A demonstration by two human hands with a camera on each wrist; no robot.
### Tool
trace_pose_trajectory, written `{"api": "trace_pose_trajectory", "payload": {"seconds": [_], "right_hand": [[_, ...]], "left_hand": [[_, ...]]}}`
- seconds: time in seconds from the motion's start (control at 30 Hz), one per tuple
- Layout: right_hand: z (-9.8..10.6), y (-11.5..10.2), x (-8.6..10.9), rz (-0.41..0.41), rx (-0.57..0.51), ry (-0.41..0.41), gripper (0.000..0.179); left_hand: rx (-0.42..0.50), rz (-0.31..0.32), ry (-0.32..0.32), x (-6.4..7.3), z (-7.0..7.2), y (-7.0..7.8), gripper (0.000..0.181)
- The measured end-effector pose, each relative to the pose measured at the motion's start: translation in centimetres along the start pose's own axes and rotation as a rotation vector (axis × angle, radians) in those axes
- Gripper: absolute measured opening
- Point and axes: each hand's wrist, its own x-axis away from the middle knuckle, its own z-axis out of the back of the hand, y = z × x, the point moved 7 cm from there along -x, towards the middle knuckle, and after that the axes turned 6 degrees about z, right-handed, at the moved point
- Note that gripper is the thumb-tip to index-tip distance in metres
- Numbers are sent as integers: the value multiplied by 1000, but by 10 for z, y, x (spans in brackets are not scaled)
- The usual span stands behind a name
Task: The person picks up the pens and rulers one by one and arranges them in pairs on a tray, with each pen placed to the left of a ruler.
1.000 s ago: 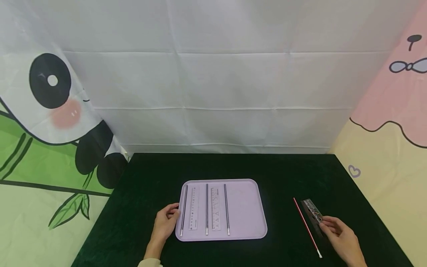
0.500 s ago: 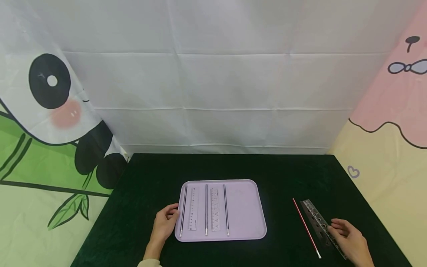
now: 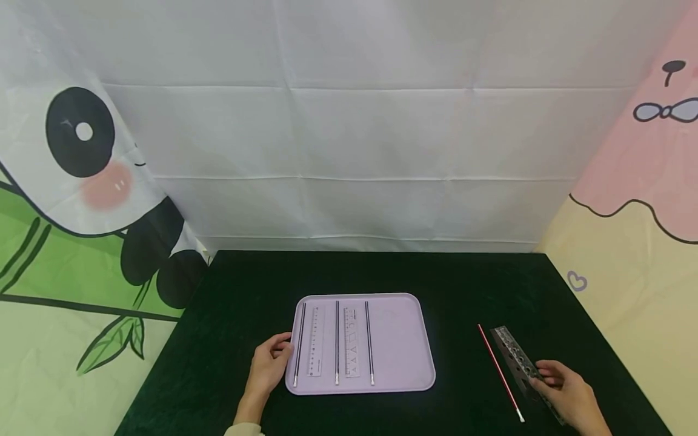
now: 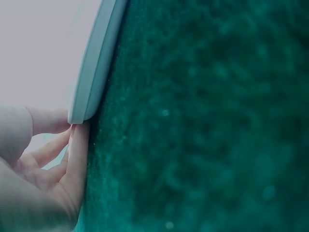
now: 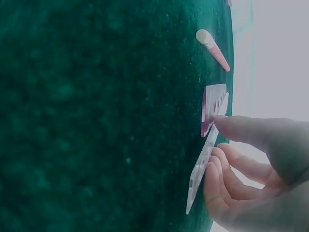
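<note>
At the left edge of the lilac tray [image 3: 403, 345], my left hand [image 3: 266, 370] pinches the rim; in the left wrist view the thumb lies over the tray's edge [image 4: 94, 63] and fingers sit beneath it. My right hand [image 3: 571, 396] holds a clear ruler [image 3: 515, 352] between thumb and fingers, right of the tray. The right wrist view shows this ruler [image 5: 199, 174] tilted on its long side. Another clear, pink-edged ruler [image 5: 208, 99] lies flat on the dark green cloth, partly behind it. Just left of them is a red pencil [image 3: 500, 373] with a white end.
On the tray, three dark pencils, the middle one [image 3: 337, 345] among them, alternate with two clear rulers, a plain one [image 3: 316, 342] and a stencil one [image 3: 351, 342]. A white cloth backdrop [image 3: 349, 151] hangs behind the table, with cartoon prints on both sides.
My right hand shifted down and to the right along the ruler, then slightly back left, and now grips it nearer its middle. The left hand stays on the tray.
</note>
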Motion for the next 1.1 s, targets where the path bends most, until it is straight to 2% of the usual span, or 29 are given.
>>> {"api": "trace_pose_trajectory", "payload": {"seconds": [0.5,0.7,0.93,1.1], "right_hand": [[-1,3,-3,-28,17,-70,46],[0,2,-4,-24,15,-94,43],[7,-3,-2,-5,-11,-96,24],[8,-7,-1,4,-44,-127,28]], "left_hand": [[0,1,-8,-1,-1,-1,34],[-4,0,-3,-1,-1,-1,33],[1,-10,-1,-1,-1,-1,33],[-1,-4,-2,-1,0,-1,33]]}}
